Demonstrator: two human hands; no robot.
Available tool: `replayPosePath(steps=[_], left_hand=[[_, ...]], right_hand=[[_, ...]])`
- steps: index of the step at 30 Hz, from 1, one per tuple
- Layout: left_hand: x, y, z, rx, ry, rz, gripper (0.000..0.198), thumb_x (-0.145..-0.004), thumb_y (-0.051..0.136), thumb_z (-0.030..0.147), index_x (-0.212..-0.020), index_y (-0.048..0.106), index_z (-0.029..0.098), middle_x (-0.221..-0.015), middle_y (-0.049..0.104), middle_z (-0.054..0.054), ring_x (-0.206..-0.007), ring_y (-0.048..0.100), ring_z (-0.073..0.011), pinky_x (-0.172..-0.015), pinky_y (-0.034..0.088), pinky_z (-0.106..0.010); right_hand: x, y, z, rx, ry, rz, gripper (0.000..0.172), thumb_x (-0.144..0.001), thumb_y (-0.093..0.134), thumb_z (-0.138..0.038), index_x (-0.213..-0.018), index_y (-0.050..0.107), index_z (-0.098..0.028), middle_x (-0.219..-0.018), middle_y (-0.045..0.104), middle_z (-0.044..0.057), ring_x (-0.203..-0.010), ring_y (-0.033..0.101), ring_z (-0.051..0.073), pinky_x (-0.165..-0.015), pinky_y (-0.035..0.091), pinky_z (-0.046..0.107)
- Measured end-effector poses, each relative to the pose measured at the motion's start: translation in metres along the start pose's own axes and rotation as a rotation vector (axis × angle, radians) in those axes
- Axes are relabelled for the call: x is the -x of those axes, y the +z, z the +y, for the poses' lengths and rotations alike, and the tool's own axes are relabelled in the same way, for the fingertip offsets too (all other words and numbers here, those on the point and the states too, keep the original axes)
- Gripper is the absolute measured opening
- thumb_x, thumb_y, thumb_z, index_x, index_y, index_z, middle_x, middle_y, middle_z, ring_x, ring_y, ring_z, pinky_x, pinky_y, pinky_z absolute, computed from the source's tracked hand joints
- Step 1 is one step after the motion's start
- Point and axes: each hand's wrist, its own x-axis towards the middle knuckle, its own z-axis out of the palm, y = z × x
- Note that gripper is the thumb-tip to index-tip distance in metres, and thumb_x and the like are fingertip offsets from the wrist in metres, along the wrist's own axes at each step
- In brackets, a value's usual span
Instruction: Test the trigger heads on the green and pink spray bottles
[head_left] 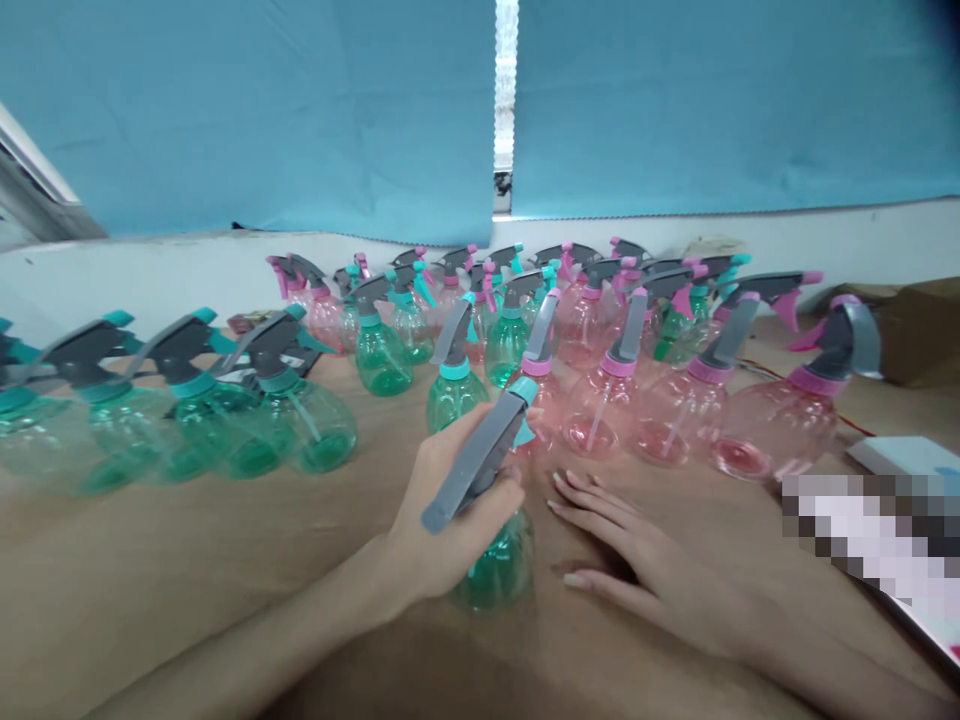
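A green spray bottle (491, 575) with a grey and teal trigger head is in the middle foreground. My left hand (442, 510) is wrapped round its neck, just below the head, and hides the collar. My right hand (637, 540) lies flat on the wooden table (315, 570), fingers stretched out, close to the bottle's right side and holding nothing. Just beyond my left hand stands another green spray bottle (454, 395) with a teal collar. A row of pink spray bottles (600, 410) stands past my right hand.
On the left stands a row of green spray bottles (307, 425). Mixed pink and green bottles (382, 355) crowd the back by the white wall. At right are a white box (907, 460), a brown bag (922, 335) and a pixelated patch (877, 540). Blue curtains (300, 120) hang behind.
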Motion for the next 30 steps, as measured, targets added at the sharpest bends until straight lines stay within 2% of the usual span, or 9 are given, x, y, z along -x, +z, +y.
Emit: replayPosePath(steps=[9,17,25,30], left_hand=[[-0.0022,-0.0008,0.0009,-0.015,-0.002,-0.011,0.008,-0.068,0.048,0.022,-0.072,0.042,0.022,-0.071,0.058,0.001,-0.06,0.052,-0.0137,-0.056,0.038,-0.027],[-0.0014,-0.0007,0.0035,-0.023,-0.017,-0.004,0.007,-0.068,0.048,0.022,-0.071,0.042,0.022,-0.066,0.054,0.003,-0.058,0.049,-0.014,-0.054,0.037,-0.027],[-0.0011,-0.0002,0.0038,-0.02,-0.006,0.002,0.007,-0.069,0.048,0.021,-0.071,0.042,0.022,-0.071,0.058,0.001,-0.064,0.054,-0.0157,-0.054,0.039,-0.027],[-0.0013,-0.0009,0.0044,-0.026,-0.024,-0.002,0.008,-0.068,0.048,0.022,-0.071,0.04,0.022,-0.067,0.054,0.003,-0.059,0.049,-0.014,-0.054,0.037,-0.027]], right_hand=[[-0.0002,0.0003,0.0007,0.003,-0.007,0.0,0.063,-0.091,0.05,-0.053,-0.146,0.031,-0.029,-0.154,0.028,0.001,-0.141,0.023,0.025,-0.114,0.023,0.051],[-0.0005,-0.0023,-0.002,-0.008,-0.004,0.0,0.063,-0.09,0.051,-0.053,-0.146,0.031,-0.029,-0.153,0.029,0.002,-0.141,0.024,0.027,-0.114,0.023,0.052],[-0.0003,0.0,0.0011,0.007,-0.006,-0.005,0.063,-0.091,0.05,-0.054,-0.146,0.031,-0.029,-0.154,0.027,0.001,-0.141,0.023,0.026,-0.114,0.024,0.051],[-0.0005,-0.0006,0.0009,0.008,-0.014,-0.009,0.063,-0.091,0.05,-0.053,-0.146,0.031,-0.029,-0.154,0.027,0.001,-0.141,0.023,0.026,-0.114,0.023,0.052]])
